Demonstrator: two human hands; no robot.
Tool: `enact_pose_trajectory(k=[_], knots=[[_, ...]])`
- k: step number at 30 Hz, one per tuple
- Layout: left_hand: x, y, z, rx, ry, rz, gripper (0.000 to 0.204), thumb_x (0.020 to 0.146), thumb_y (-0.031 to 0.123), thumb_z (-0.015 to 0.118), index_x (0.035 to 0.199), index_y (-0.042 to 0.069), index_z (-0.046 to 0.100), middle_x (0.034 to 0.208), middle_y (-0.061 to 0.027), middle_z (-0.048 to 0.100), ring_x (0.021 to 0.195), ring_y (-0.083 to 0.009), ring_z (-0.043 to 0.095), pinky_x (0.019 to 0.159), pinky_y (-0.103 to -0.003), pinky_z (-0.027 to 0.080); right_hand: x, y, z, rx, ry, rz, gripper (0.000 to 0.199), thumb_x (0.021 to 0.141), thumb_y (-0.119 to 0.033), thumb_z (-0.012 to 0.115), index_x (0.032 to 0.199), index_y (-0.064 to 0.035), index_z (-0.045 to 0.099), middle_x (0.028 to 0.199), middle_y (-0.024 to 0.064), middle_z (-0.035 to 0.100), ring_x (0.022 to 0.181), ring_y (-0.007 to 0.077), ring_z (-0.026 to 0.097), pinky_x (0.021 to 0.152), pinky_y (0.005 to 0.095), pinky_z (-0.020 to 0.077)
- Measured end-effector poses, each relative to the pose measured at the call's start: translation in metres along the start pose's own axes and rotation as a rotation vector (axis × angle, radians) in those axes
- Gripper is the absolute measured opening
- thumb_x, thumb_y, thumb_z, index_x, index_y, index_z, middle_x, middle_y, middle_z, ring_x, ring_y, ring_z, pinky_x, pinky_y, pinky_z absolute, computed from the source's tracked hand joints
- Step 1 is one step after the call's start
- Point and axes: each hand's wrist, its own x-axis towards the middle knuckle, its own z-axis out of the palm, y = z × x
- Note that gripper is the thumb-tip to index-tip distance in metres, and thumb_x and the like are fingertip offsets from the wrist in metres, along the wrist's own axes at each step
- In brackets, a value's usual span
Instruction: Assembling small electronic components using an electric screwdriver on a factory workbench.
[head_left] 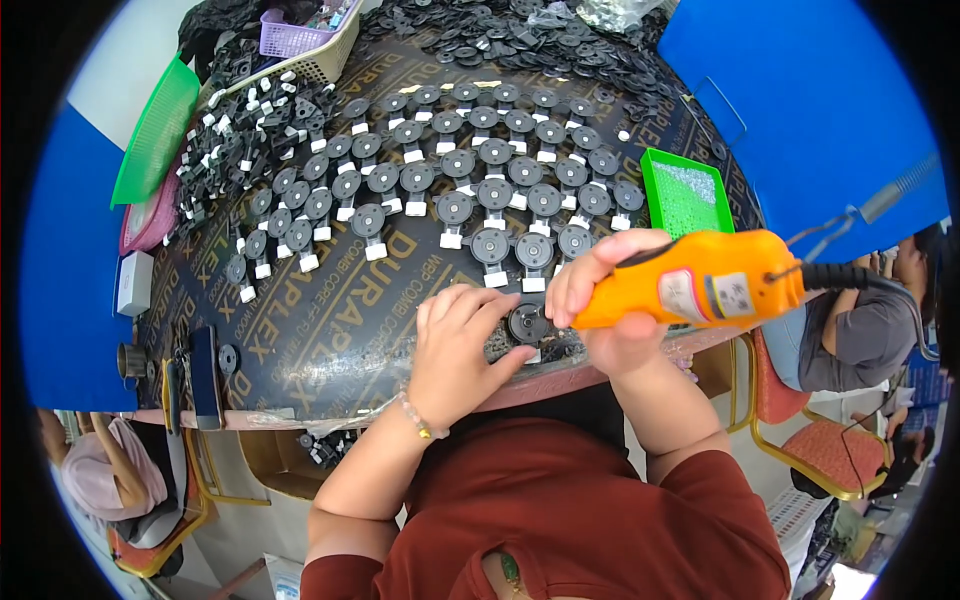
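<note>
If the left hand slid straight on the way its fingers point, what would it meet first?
The left hand points right, toward the round black part at its fingertips; it seems to touch it already. Just beyond is the right hand gripping the orange power screwdriver. Depth is hard to judge.

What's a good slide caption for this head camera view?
Left hand steadies a round black part while right hand holds an orange electric screwdriver over it, near rows of assembled parts.

Two hands, one orange screwdriver, two green trays — discs uncountable.
</note>
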Motion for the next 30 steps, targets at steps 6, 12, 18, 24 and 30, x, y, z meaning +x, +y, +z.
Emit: enact_pose_trajectory(k=[6,12,18,24,30], knots=[[0.005,-0.001,0.016,0.019,0.002,-0.031,0.047,0.064,0.026,0.081,0.104,0.008,0.064,0.106,-0.0061,0.062,0.108,-0.0271,0.051,0.093,-0.041,0.033,0.003,0.016,-0.005,0.144,-0.018,0.014,0.058,0.081,-0.036,0.075,0.116,-0.0030,0.043,0.076,0.0071,0.055,0.065,0.0144,0.056,0.060,0.0269,0.0480],[0.007,-0.004,0.019,0.024,-0.022,-0.021,0.045,0.067,0.028,0.079,0.105,0.009,0.065,0.104,-0.0041,0.063,0.107,-0.0256,0.052,0.092,-0.040,0.036,0.004,0.021,-0.011,-0.027,-0.088,0.067,0.054,0.080,-0.044,0.073,0.103,-0.0044,0.045,0.071,0.0106,0.056,0.056,0.0195,0.056,0.054,0.0323,0.0499],[0.007,-0.003,0.021,0.018,0.065,0.013,0.038,0.067,0.028,0.079,0.096,0.008,0.065,0.102,-0.0034,0.063,0.102,-0.0247,0.054,0.085,-0.039,0.037,-0.001,0.029,-0.005,-0.045,-0.113,0.124,0.054,0.073,-0.029,0.083,0.105,-0.0048,0.047,0.074,0.0077,0.058,0.064,0.0165,0.059,0.058,0.0279,0.0493],[0.004,-0.001,0.019,0.048,0.061,0.018,0.044,0.064,0.028,0.081,0.100,0.009,0.066,0.098,-0.0037,0.064,0.101,-0.0246,0.055,0.088,-0.039,0.036,0.004,0.011,-0.016,0.068,-0.024,0.074,0.062,0.081,-0.047,0.071,0.115,-0.0028,0.044,0.071,0.0078,0.057,0.058,0.0171,0.057,0.054,0.0296,0.0492],[0.005,0.000,0.020,0.073,0.101,-0.020,0.045,0.063,0.023,0.081,0.102,0.008,0.063,0.097,-0.0058,0.062,0.102,-0.0262,0.054,0.089,-0.040,0.036,0.022,-0.054,-0.109,-0.518,0.282,-0.263,0.047,0.090,-0.036,0.064,0.114,-0.0008,0.044,0.069,0.0056,0.055,0.055,0.0144,0.054,0.050,0.0263,0.0459]])
